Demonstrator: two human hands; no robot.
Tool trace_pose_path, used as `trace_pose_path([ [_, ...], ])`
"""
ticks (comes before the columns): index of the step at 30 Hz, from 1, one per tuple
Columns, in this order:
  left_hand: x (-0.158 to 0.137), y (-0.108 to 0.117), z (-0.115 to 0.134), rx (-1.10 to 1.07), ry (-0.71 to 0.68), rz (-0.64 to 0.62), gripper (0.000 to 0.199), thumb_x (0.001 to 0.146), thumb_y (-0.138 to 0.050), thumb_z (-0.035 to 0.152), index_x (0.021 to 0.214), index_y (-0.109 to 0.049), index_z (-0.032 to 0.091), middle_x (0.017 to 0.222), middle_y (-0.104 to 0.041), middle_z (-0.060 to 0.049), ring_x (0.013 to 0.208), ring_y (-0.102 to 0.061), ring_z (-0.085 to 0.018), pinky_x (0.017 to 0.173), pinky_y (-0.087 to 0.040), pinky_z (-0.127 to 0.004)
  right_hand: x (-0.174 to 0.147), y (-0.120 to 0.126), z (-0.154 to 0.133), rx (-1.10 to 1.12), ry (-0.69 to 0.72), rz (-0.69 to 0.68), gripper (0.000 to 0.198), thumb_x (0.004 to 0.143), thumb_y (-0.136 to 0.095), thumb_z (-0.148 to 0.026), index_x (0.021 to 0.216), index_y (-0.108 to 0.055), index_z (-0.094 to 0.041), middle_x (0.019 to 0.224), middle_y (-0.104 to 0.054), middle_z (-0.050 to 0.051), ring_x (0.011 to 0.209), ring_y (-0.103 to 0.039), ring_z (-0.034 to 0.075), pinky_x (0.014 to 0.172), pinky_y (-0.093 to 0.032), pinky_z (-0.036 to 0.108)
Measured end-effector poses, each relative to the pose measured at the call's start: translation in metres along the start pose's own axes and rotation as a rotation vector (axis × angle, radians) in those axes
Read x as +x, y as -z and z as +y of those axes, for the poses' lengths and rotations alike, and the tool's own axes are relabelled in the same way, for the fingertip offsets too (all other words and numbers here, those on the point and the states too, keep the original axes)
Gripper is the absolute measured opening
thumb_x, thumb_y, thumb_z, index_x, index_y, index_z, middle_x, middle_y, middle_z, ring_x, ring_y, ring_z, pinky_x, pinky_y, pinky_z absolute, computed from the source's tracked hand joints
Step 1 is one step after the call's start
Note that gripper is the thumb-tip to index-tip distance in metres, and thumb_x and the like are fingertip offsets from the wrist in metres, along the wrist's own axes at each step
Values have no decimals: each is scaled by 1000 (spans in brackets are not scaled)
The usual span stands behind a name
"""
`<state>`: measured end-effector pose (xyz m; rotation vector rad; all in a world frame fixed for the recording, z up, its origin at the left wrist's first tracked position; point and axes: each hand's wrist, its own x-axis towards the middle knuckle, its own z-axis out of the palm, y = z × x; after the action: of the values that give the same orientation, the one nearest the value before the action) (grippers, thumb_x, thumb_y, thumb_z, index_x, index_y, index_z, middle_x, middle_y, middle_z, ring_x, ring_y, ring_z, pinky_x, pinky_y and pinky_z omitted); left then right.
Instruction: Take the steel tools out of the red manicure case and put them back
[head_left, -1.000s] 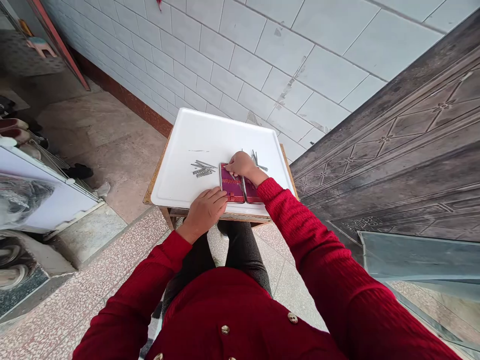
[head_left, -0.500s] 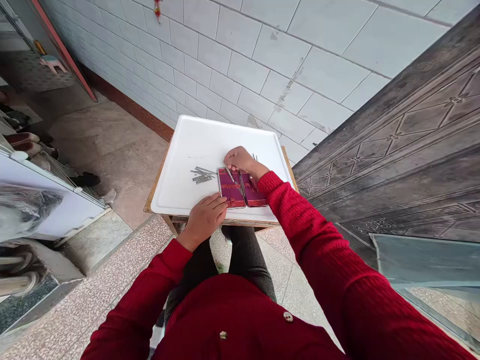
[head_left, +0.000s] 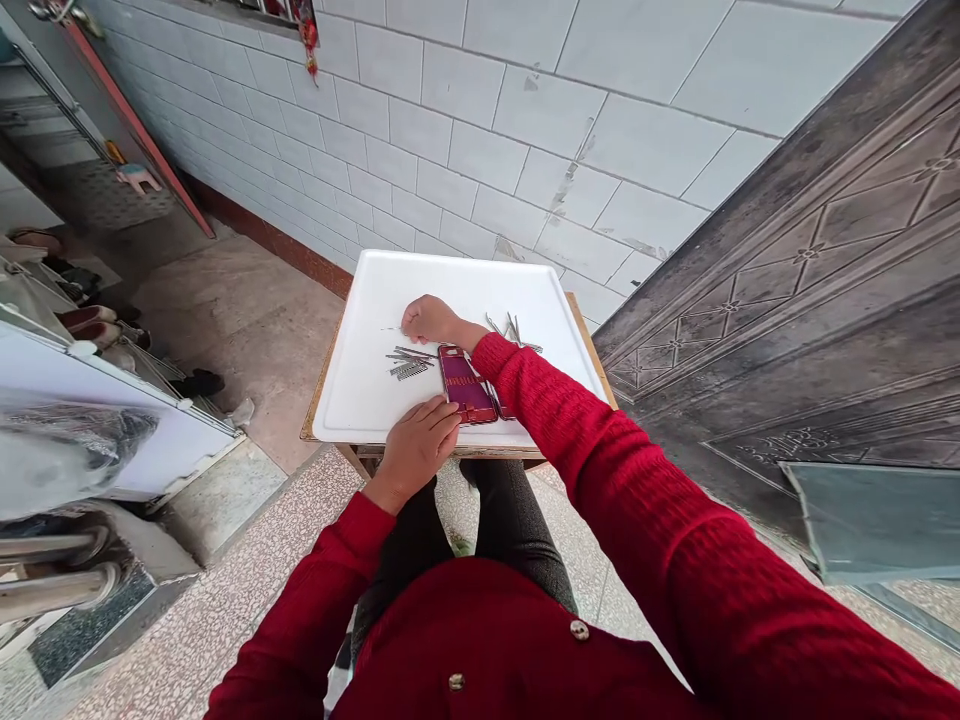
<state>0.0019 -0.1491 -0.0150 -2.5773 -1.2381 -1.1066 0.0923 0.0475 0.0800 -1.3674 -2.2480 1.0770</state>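
Note:
On the white board (head_left: 352,400) lies an unfolded case (head_left: 469,395) with a purple lining and red elastic loops. My left hand (head_left: 420,440) rests with its fingers stretched flat at the case's near left corner. Beyond the case, my right hand (head_left: 429,320) is closed, its fingertips down at the board beside a very thin needle-like piece (head_left: 388,328). Whether the fingers grip it is hidden. Several slim metal tools (head_left: 411,362) lie in a pile left of the case. More metal tools (head_left: 513,328) lie behind my right forearm, which covers most of the case's right half.
The board sits on a small wooden table (head_left: 309,425) against a white tiled wall (head_left: 465,150). A dark patterned metal door (head_left: 750,300) stands close on the right. To the left is a rack with shoes (head_left: 90,325). My legs are against the table's near side.
My right hand has moved left from over the case, where it held a slim metal tool, to the thin piece on the board. My left hand stays at the case's corner. The view has tilted slightly.

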Motion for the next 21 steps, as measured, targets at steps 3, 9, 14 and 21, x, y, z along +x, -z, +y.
trace_pose_path([
  [3, 0, -2, 0, -4, -3, 10, 21, 100, -56, 14, 111, -72, 18, 124, -77, -8, 126, -68, -26, 104, -59, -45, -30, 18, 10, -101, -98, 55, 12, 84, -63, -8, 78, -71, -13, 69, -73, 2, 53, -59, 8, 56, -46, 18],
  [9, 0, -5, -1, -30, 4, 42, 23, 100, -55, 15, 113, -73, 20, 122, -77, -8, 124, -69, -25, 103, -59, -44, -94, 35, 35, -608, -276, 79, 22, 90, -69, -26, 73, -76, -16, 73, -76, 9, 76, -71, 21, 73, -51, 27],
  [14, 0, -5, -1, -19, -3, 58, 22, 100, -55, 15, 113, -73, 20, 121, -78, -7, 124, -69, -25, 102, -60, -44, -103, 18, 32, -696, -347, 94, 19, 91, -66, -27, 90, -79, -12, 83, -77, 15, 89, -73, 27, 75, -52, 31],
  [21, 1, -3, -1, -7, -26, 65, 20, 100, -56, 15, 111, -72, 18, 121, -78, -8, 122, -70, -26, 100, -61, -44, -90, 19, 26, -494, -415, 13, 14, 84, -68, -10, 72, -75, -14, 71, -75, 12, 73, -73, 23, 74, -57, 31],
])
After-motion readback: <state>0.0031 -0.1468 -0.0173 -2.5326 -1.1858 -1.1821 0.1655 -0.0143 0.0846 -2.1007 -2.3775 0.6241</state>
